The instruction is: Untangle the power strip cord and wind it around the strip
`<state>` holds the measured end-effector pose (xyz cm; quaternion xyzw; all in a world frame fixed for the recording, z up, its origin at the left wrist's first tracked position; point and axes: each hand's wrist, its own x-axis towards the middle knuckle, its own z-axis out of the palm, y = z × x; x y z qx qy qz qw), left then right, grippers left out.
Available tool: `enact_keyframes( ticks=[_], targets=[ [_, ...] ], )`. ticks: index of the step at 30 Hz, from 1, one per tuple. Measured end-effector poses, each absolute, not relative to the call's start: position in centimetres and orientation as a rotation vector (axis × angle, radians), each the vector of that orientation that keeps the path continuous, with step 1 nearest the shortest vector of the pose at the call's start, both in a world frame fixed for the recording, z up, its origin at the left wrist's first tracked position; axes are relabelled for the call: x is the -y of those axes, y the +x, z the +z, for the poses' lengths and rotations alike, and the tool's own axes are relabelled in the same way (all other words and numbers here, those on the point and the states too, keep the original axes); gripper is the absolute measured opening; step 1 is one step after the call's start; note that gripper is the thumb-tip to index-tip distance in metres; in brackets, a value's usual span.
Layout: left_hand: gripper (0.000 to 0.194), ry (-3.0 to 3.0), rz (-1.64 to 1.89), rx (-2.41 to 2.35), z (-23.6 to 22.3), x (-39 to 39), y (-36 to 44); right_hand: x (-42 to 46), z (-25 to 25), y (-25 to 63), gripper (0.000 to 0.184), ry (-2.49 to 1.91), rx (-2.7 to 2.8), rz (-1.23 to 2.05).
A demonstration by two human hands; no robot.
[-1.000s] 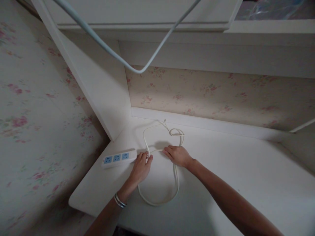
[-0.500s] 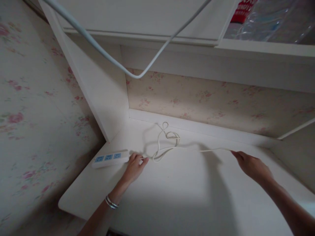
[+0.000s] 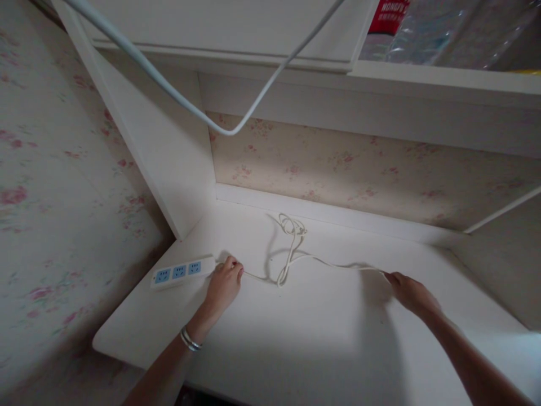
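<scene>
A white power strip (image 3: 183,273) with blue socket faces lies at the left of the white desk (image 3: 270,344). Its cream power cord (image 3: 284,270) runs out to the right, with a loose tangle of loops in the middle of the desk near the back. Close to the strip's end, my left hand (image 3: 226,277) is closed on the cord, a silver bracelet on its wrist. Farther right, my right hand (image 3: 411,293) pinches the cord, which stretches with slight slack from the tangle to its fingertips. What lies inside the right hand is hidden.
A thick pale cable (image 3: 228,131) hangs in a V close in front of me. Above the desk is a cabinet; its open shelf (image 3: 439,73) holds a red package (image 3: 386,17) and clear plastic bags (image 3: 456,34). A side panel (image 3: 156,135) bounds the desk at the left.
The cord's loops have drawn closer together, and the stretch beside my left hand is straighter. My left hand's fingers have closed further. The whole view has shifted slightly.
</scene>
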<state>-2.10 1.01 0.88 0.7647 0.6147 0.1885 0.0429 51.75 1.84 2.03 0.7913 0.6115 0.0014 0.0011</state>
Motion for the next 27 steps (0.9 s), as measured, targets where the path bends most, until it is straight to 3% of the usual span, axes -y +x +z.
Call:
enact_keyframes(
  ticks=[3, 8, 11, 17, 27],
  targets=[
    [0.024, 2.397, 0.595, -1.778, 1.2, -0.2, -0.5, -2.6, 1.4, 49.8, 0.043, 2.346, -1.975, -0.115],
    [0.025, 2.425, 0.678, -1.406, 1.4, 0.2, 3.3, -3.3, 2.2, 41.0, 0.048, 2.221, -2.355, 0.342],
    [0.025, 2.378, 0.658, -1.195, 1.7, 0.0, 4.8, -3.0, 3.7, 33.3, 0.052, 1.740, -2.860, 0.373],
    [0.025, 2.188, 0.706, -1.183, 1.5, -0.2, 5.1, -1.6, 6.7, 25.8, 0.031, 1.147, -3.265, 0.104],
    [0.060, 2.293, 0.438, -1.353, 1.4, -0.2, 5.1, -1.2, 5.2, 27.4, 0.030, 1.384, -3.135, -0.423]
  ],
)
